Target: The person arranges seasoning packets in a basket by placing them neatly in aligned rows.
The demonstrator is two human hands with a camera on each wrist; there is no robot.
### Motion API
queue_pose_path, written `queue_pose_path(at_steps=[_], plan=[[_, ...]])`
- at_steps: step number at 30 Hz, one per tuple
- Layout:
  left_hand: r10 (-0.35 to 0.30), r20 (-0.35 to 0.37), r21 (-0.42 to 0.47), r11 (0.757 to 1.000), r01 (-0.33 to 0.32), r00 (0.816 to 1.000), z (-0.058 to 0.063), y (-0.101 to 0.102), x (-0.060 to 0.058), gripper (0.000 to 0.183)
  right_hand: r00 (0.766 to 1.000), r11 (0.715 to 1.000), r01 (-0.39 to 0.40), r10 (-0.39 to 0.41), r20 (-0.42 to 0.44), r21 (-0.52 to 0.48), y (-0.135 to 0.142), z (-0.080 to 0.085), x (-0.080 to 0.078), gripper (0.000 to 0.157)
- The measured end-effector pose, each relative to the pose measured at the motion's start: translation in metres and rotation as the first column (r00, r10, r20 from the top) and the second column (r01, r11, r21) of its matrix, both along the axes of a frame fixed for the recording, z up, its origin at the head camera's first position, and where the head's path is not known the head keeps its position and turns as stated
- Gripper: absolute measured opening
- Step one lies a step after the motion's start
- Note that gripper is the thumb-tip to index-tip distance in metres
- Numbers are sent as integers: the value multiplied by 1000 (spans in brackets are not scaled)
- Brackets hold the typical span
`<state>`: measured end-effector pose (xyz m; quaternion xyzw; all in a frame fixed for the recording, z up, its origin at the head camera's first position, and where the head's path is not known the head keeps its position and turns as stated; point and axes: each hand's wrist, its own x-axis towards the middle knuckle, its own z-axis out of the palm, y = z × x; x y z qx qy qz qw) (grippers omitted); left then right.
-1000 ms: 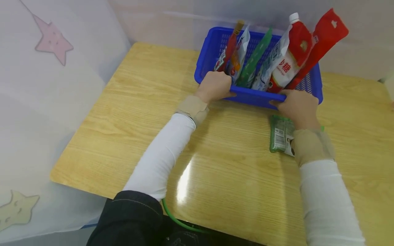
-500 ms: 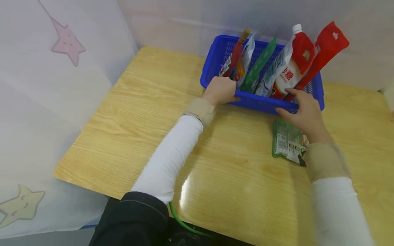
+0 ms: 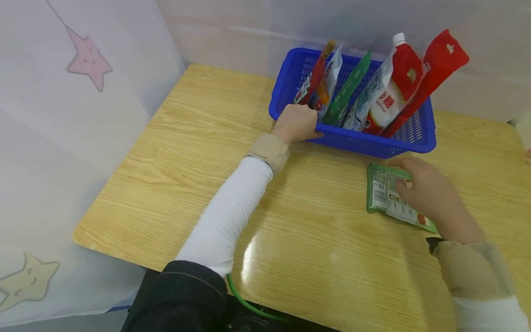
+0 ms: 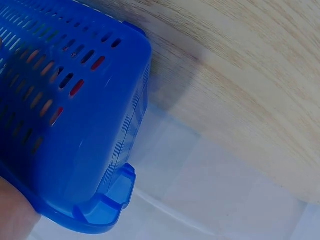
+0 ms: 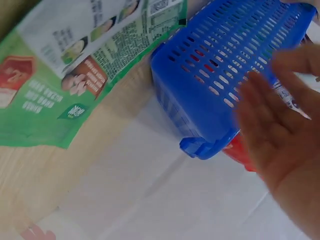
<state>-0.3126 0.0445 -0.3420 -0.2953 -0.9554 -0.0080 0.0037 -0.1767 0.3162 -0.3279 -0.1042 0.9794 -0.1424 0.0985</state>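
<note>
My left hand (image 3: 296, 122) grips the near rim of a blue plastic basket (image 3: 365, 144) at its left end; the left wrist view catches the basket's slotted side (image 4: 100, 135) and a bit of that hand (image 4: 15, 215). Over a green-and-white food packet (image 3: 383, 196) lying flat in front of the basket hovers my right hand (image 3: 431, 196), thumb and fingers apart. From the right wrist, the printed packet (image 5: 75, 60) appears beside the relaxed fingers, and nothing is held. Whether any fingertip touches the packet, I cannot tell.
Upright in the basket stand a gold-capped red item (image 3: 314, 78), a green packet (image 3: 350, 87), a white-capped red sugar pouch (image 3: 400, 78), a tall red bag (image 3: 444, 60) and other bags. The wooden table (image 3: 186, 152) meets a pale curtain (image 3: 215, 27) behind.
My right hand has let go of the basket's rim and come down and right over the packet. The left hand keeps its grip, and the basket stays about where it was.
</note>
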Motion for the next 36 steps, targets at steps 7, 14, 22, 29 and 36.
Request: queue_pose_path(at_steps=[7, 14, 22, 29, 36], plan=[[-1, 23, 12, 1000, 1, 1000, 0, -1, 2, 44, 965, 981, -96, 49, 259, 171, 14, -31, 8, 82], [0, 33, -7, 1000, 0, 999, -3, 1, -1, 44, 954, 969, -90, 18, 299, 228, 13, -42, 11, 84], [10, 27, -16, 1000, -9, 1000, -4, 3, -1, 46, 947, 977, -84, 17, 320, 198, 14, -42, 19, 68], [13, 10, -8, 1000, -13, 1000, -4, 2, -1, 47, 937, 985, -74, 15, 348, 157, 20, -50, 25, 85], [19, -7, -5, 1000, -19, 1000, -5, 1, -3, 47, 971, 979, -97, 52, 235, 182, 14, -52, 22, 72]])
